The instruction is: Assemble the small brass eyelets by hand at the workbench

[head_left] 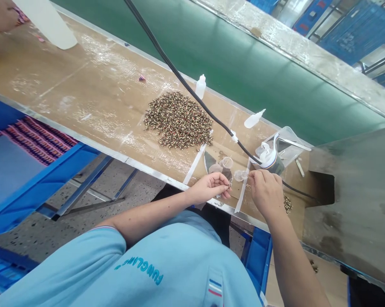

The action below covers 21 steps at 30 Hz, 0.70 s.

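My left hand is over the front edge of the brown work surface, its thumb and fingers pinched on a tiny dark piece. To its right, my right hand has its fingers closed beside a small clear cup; what the fingertips hold is too small to make out. Another clear round cup sits on a dark patch just behind my left hand. Further back and left lies a large pile of small brown and gold pieces. A few similar pieces lie to the right of my right hand.
Behind the pile stands a white squeeze bottle; another bottle lies tipped. A black cable hangs across the view. A container with white contents is behind my right hand, near a metal box. Another person's hand is far left.
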### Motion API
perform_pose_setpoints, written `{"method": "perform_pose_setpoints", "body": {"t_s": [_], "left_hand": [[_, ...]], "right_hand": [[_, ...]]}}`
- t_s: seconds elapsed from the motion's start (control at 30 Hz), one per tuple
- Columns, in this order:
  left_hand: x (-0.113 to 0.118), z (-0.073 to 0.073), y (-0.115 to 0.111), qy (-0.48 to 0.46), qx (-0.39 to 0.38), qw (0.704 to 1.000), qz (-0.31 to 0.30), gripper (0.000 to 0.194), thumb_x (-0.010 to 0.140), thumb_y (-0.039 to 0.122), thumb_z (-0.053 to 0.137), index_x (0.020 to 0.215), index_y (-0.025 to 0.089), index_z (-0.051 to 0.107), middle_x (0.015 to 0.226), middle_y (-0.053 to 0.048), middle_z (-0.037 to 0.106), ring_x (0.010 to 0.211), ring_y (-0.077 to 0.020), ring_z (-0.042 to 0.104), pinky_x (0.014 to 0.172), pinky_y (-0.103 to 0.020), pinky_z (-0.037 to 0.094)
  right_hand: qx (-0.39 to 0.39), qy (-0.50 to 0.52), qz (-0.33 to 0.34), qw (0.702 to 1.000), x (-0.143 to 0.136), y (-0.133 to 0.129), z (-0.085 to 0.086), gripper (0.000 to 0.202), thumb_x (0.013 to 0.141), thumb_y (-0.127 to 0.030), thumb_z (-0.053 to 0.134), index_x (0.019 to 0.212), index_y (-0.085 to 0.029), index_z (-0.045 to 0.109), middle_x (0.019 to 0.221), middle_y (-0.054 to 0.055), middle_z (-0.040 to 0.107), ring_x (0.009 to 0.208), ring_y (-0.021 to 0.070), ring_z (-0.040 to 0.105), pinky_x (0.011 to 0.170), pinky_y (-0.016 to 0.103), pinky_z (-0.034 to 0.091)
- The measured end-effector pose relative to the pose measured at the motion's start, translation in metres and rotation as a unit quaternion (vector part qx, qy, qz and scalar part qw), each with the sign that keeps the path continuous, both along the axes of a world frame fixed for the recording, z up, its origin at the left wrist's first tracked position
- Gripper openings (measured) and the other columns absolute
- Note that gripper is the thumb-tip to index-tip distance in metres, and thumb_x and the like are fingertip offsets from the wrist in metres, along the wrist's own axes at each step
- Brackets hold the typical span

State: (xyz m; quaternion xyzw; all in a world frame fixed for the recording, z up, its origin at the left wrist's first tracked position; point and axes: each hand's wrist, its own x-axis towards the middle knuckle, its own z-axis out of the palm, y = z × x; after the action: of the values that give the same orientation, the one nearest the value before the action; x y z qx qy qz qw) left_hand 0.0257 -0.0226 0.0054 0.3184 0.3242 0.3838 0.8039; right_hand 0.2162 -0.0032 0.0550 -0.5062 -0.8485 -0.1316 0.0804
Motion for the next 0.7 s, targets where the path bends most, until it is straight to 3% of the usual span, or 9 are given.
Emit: {"method": "perform_pose_setpoints", "body": {"t_s": [0.7], "left_hand": [[-0.0005,0.0002,-0.0003,0.002,0.005,1.000,0.000,0.029,0.070,0.034,0.072,0.079,0.014,0.052,0.068,-0.002,0.066,0.063,-0.0122,0.065,0.065,-0.025,0.051]], "right_hand": [[0.006,-0.043,0.024,0.999,-0.0050,0.0038,0.0046,0.023,0.092,-0.021,0.041,0.074,-0.018,0.056,0.071,0.005,0.059,0.069,0.0174,0.047,0.072,0.030,0.028]]}}
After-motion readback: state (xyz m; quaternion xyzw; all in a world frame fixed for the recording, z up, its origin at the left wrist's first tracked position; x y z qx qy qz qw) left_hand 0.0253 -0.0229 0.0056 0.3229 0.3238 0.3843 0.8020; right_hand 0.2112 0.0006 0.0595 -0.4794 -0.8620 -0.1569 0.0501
